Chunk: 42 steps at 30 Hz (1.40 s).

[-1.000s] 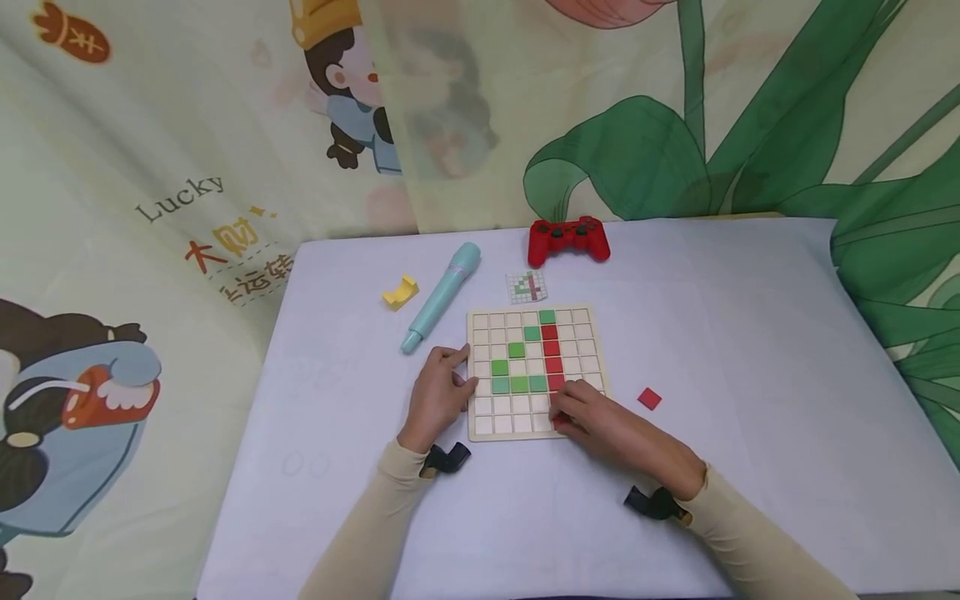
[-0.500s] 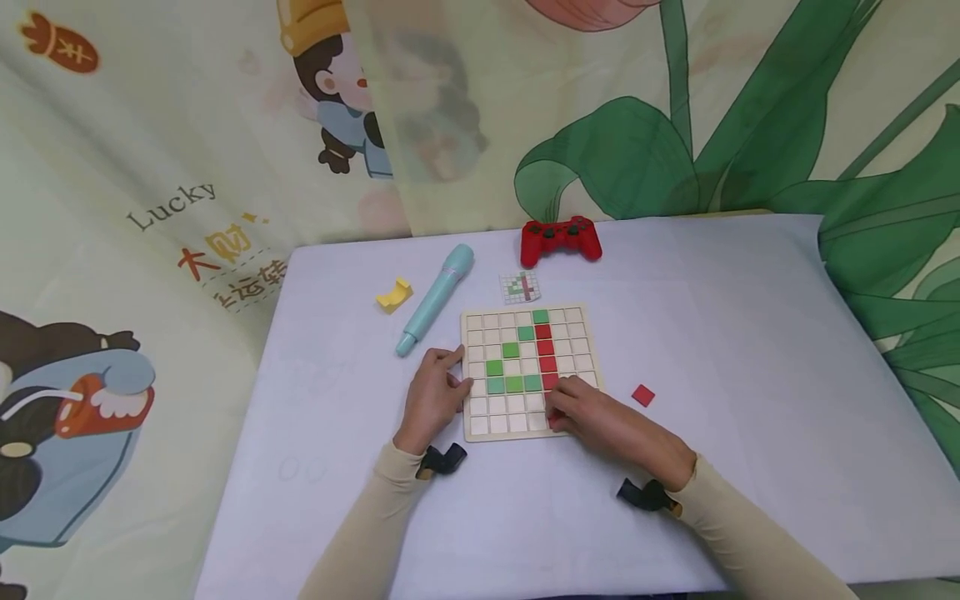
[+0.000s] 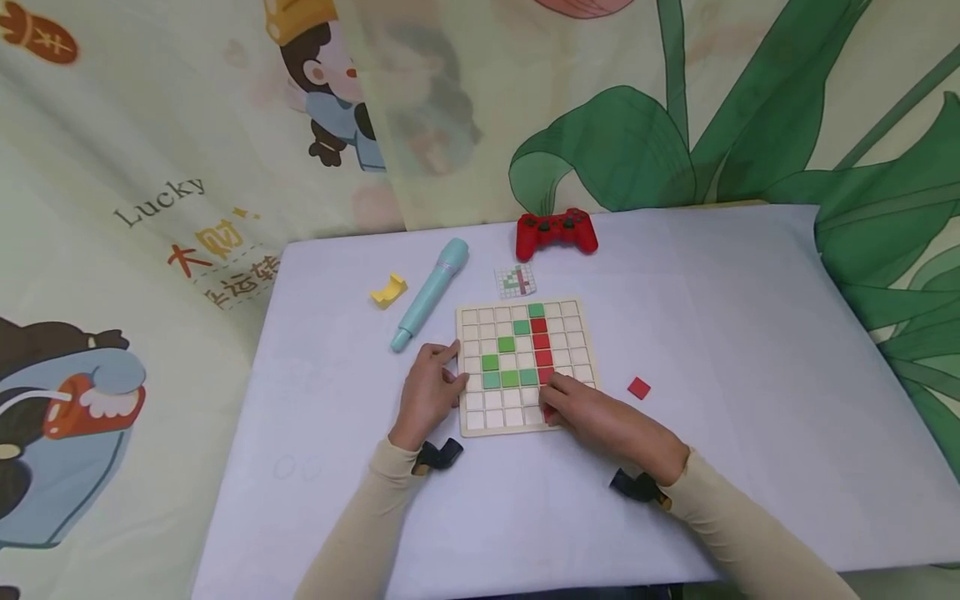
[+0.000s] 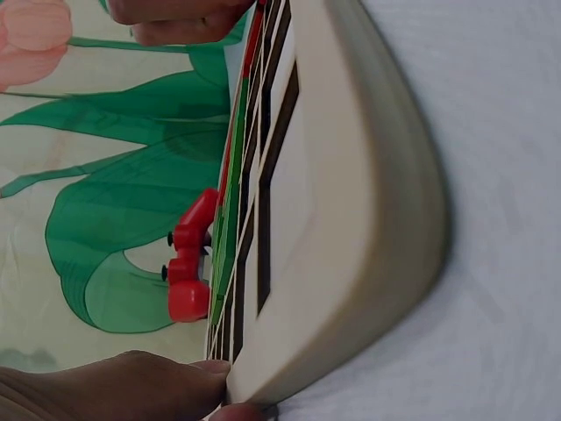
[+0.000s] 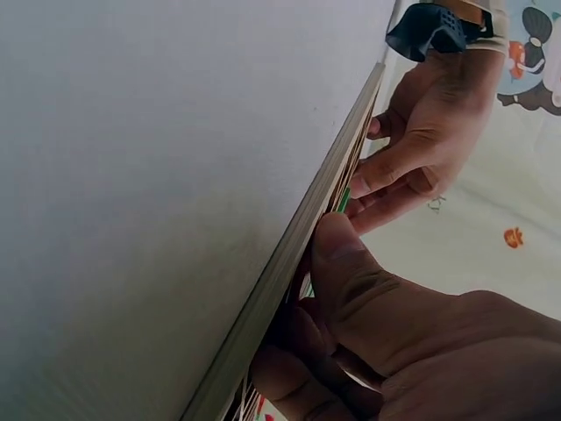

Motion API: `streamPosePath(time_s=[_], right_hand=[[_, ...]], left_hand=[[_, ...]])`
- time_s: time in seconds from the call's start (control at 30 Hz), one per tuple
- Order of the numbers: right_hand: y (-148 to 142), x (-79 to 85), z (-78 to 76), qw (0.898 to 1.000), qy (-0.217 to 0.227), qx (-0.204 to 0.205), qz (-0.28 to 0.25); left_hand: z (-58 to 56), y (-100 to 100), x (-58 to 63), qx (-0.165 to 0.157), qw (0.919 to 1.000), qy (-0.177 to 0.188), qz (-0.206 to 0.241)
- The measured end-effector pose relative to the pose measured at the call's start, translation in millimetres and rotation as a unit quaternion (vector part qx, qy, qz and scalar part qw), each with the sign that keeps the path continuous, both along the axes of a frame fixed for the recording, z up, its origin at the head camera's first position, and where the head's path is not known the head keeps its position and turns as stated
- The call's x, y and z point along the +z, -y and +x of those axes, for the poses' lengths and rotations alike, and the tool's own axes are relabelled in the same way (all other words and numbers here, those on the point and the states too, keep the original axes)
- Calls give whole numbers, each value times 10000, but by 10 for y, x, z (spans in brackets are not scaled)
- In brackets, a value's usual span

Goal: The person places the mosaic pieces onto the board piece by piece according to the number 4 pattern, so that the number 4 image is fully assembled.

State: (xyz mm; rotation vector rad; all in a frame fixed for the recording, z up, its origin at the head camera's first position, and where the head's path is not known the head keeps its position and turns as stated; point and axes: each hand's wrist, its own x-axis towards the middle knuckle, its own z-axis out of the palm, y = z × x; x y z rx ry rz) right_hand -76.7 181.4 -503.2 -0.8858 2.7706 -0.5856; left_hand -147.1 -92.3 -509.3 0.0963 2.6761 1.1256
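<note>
A pale wooden grid board (image 3: 495, 432) lies flat on the table. Green tiles (image 3: 506, 344) form a stepped outline on it, beside a column of red tiles (image 3: 542, 342). My left hand (image 3: 426, 395) holds the board's left edge between thumb and fingers. At the column's lower end, my right hand (image 3: 607, 421) pinches a red tile (image 3: 550, 414), mostly hidden under the fingertips. In the right wrist view the right hand (image 5: 421, 342) has its thumb and curled fingers close over the board. One loose red tile (image 3: 639, 388) rests on the table right of the board.
Behind the board lies a small printed card (image 3: 515, 282) with a similar coloured grid. A red game controller (image 3: 557, 233) sits at the table's back edge. To the left are a light-blue microphone-shaped object (image 3: 430, 296) and a curved yellow piece (image 3: 388, 292).
The head view has shifted slightly, so everything appears a little further left. Both hands keep nearly the same places on the board.
</note>
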Motion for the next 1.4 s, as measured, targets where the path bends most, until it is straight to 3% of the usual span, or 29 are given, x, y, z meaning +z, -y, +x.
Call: streamPosePath(time_s=[0.1, 0.2, 0.43, 0.6, 0.7, 0.83, 0.97, 1.27, 1.4], right_hand=[[11, 10, -9, 9998, -65, -29, 203], [16, 10, -36, 9999, 103, -77, 81], [-168, 103, -159, 9906, 1093, -311, -761], [-613, 263, -208, 9895, 926, -1043, -389], [-897, 259, -149, 9845, 935, -1485, -57], [-1103, 128, -11, 9855, 948, -1402, -85], [-1136, 23, 63, 9896, 685, -1236, -279], [-1096, 44, 35, 9897, 593, -1268, -300], [-1025, 74, 7, 9907, 353, -1259, -377]], left_hand=[[-14, 17, 2, -3, 10000, -35, 28], [-20, 33, -1, 26, 10000, -53, 45], [-7, 38, -36, 44, 9998, -4, 170], [15, 12, -41, 77, 9997, 18, 210], [29, 2, -27, 82, 9998, 52, 194], [32, 5, -3, 62, 9999, 61, 115], [17, 19, 8, 45, 10000, -18, 61], [12, 12, -1, 71, 9999, 54, 134], [9, 3, 7, 44, 9999, 21, 149]])
